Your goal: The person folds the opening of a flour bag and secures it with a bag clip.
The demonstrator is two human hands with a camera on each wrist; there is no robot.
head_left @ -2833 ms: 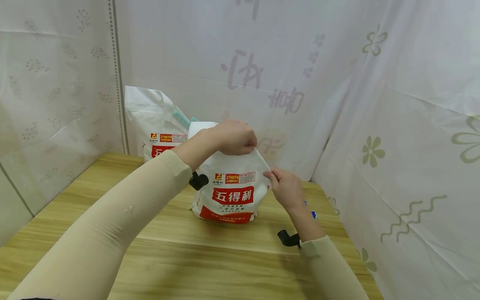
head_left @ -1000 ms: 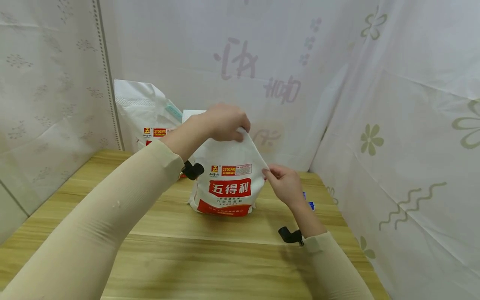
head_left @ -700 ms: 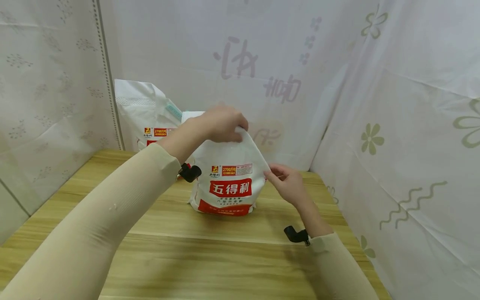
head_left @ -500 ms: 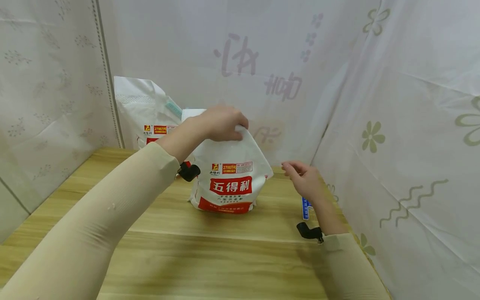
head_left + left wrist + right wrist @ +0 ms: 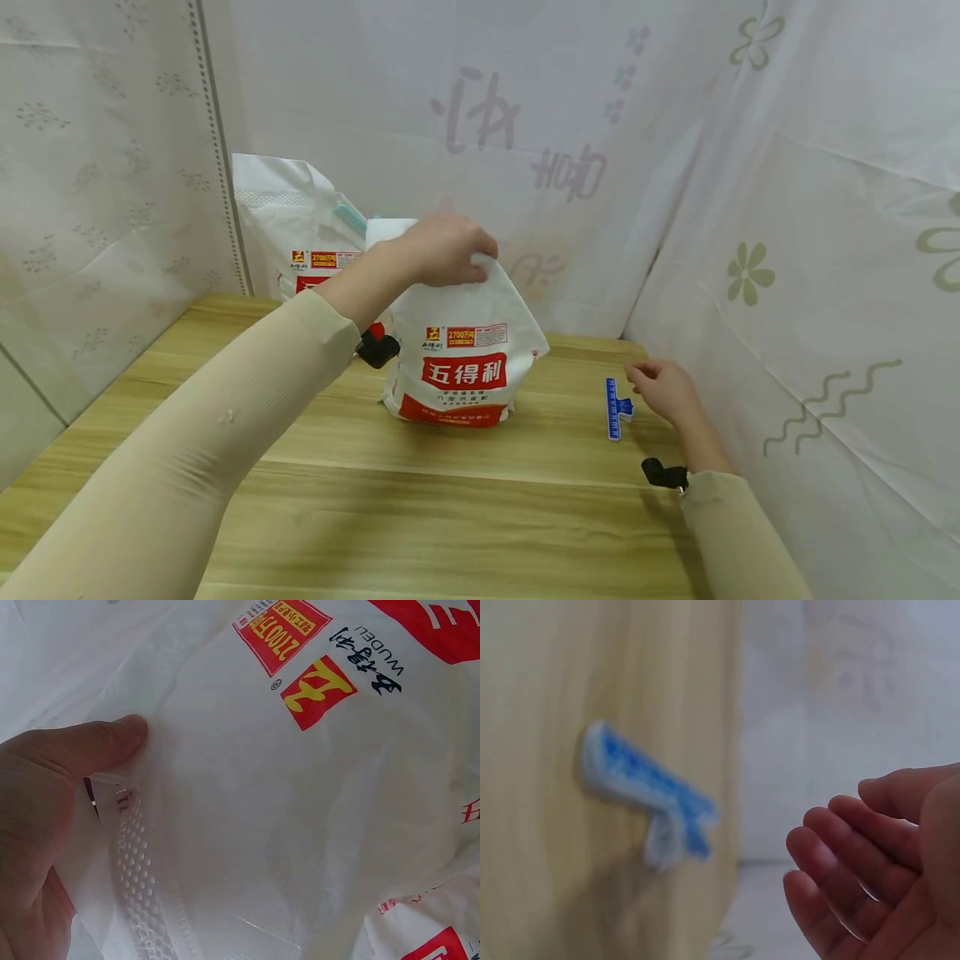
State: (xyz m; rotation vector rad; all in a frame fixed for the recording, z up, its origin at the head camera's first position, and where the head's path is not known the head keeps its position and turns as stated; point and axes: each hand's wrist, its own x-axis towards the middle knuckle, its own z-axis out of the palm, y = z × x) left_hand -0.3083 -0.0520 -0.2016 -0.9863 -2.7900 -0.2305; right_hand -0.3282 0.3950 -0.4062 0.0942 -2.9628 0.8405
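Note:
A white and red flour bag (image 5: 465, 367) stands upright on the wooden table, its top folded over and slanting down to the right. My left hand (image 5: 450, 250) grips that folded top; in the left wrist view the thumb (image 5: 112, 742) presses on the white material, while most of the fingers are hidden behind it. My right hand (image 5: 663, 390) holds nothing, with fingers (image 5: 821, 859) loosely bent in the right wrist view. Just left of it, a blue and white bag clip (image 5: 613, 408) lies on the table.
Behind and to the left stands a second flour bag (image 5: 281, 217), with a teal clip (image 5: 349, 217) on its slanted top. Patterned white curtains (image 5: 810, 275) close off the back and sides of the wooden table (image 5: 420, 517).
My right hand has let go of the bag's right corner and moved right, beside the blue clip, which now shows fully. The left hand keeps its grip on the folded top.

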